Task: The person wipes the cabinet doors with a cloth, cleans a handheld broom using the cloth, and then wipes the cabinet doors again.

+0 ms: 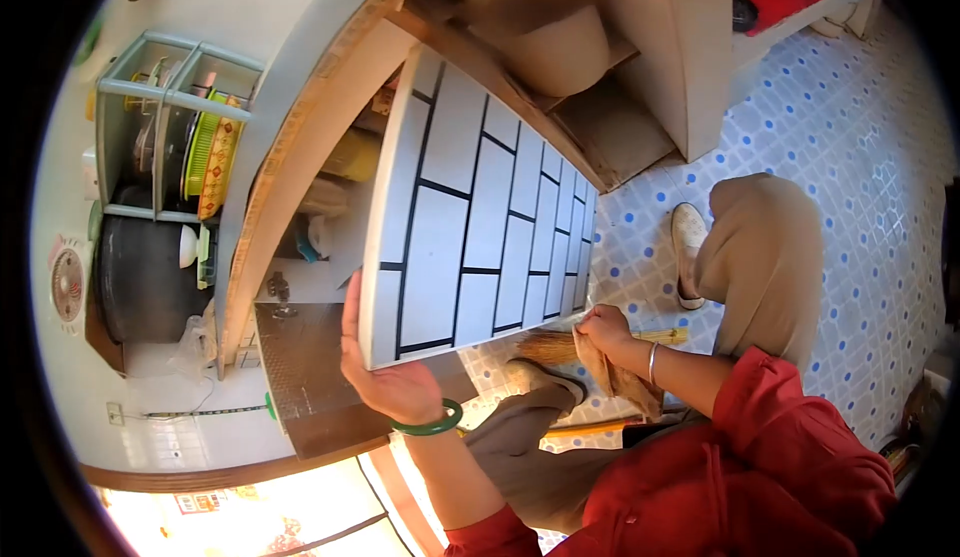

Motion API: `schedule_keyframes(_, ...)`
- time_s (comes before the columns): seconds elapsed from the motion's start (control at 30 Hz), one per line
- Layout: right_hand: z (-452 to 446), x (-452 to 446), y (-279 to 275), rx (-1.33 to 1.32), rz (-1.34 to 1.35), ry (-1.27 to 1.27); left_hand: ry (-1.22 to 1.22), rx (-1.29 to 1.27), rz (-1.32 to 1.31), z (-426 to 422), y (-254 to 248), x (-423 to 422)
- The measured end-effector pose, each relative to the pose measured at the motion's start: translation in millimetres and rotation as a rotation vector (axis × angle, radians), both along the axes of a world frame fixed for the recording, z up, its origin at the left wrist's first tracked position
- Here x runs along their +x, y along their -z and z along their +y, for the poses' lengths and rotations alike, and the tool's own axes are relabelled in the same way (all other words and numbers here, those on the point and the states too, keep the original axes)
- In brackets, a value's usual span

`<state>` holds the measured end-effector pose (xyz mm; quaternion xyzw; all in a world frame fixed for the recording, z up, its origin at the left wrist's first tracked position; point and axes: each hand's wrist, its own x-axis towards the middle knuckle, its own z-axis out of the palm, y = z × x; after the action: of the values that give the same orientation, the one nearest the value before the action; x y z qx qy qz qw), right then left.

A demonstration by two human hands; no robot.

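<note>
A white cabinet door (440, 227) with a black brick-line pattern stands swung out from the cabinet. My left hand (390, 372), with a green bangle at the wrist, holds the door's near corner, its fingers running along the outer edge. My right hand (605, 329), with a silver bangle, is closed around a bunched brown cloth (615, 382). The cloth hangs down beside the door's lower end, above the floor. Behind the door, the cabinet interior (335, 187) shows partly, with items I cannot make out clearly.
A straw broom (550, 347) lies by my feet on the blue-dotted tile floor (650, 207). A second brown cabinet door (340, 377) stands open nearby. On the counter are a dish rack (175, 107) and a large dark pot (150, 282). An open compartment (620, 127) is beyond the door.
</note>
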<state>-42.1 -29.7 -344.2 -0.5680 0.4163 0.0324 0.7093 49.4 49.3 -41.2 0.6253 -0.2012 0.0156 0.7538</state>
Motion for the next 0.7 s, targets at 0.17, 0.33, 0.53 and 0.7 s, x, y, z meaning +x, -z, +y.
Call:
schedule_keyframes(0.17, -5.8, -2.3, 11.8, 0.174, 0.045, 0.096, -0.01, 0.009, 0.001, -2.8, 0.5, -1.1)
schedule_keyframes(0.33, -14.1, 2.3, -11.9, 0.101, 0.089, 0.053, -0.048, 0.036, 0.0, 0.4, 2.4, -0.1)
schedule_keyframes(0.53, -12.7, 7.4, -16.1, 0.307, 0.033, 0.117, 0.004, 0.028, 0.019, 9.1, 2.5, 2.0)
schedule_keyframes(0.7, -5.6, 7.2, -26.6, 0.46, 0.02, 0.146, 0.01, 0.022, 0.016, 12.3, 4.5, 3.3)
